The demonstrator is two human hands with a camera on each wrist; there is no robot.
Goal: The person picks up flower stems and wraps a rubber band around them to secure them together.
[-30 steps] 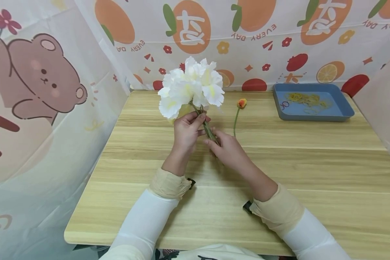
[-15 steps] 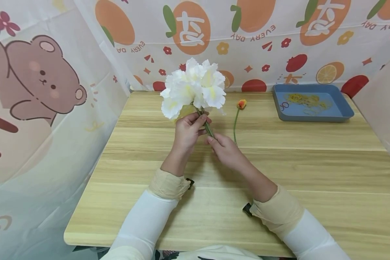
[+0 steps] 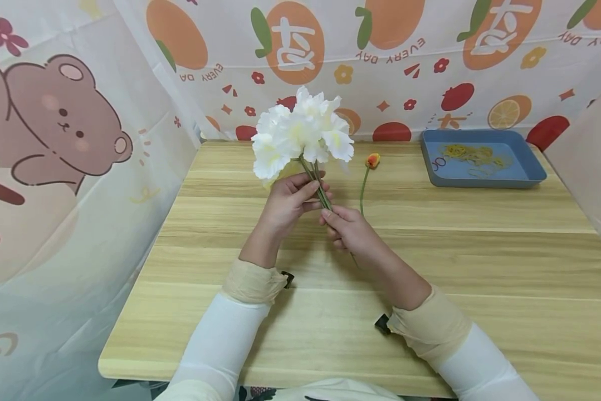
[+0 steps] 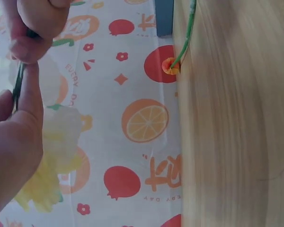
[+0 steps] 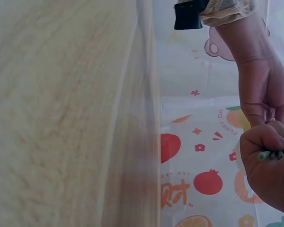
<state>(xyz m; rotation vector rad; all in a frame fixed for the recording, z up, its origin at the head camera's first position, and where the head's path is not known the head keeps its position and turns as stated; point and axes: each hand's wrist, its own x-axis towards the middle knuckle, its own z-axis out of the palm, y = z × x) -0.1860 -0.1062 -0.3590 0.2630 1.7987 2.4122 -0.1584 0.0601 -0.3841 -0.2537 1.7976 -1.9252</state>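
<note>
Left hand (image 3: 286,205) pinches the green stems (image 3: 314,177) just below the white flowers (image 3: 300,131) while right hand (image 3: 350,228) grips them lower, apparently two-point support against splaying; orange flower (image 3: 372,161) lies apart, beyond the right hand.

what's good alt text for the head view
A person's left hand and right hand grip the stems of white flowers above a wooden table; on it, to the right, lie a single orange flower and a blue tray holding yellow bands.
</note>
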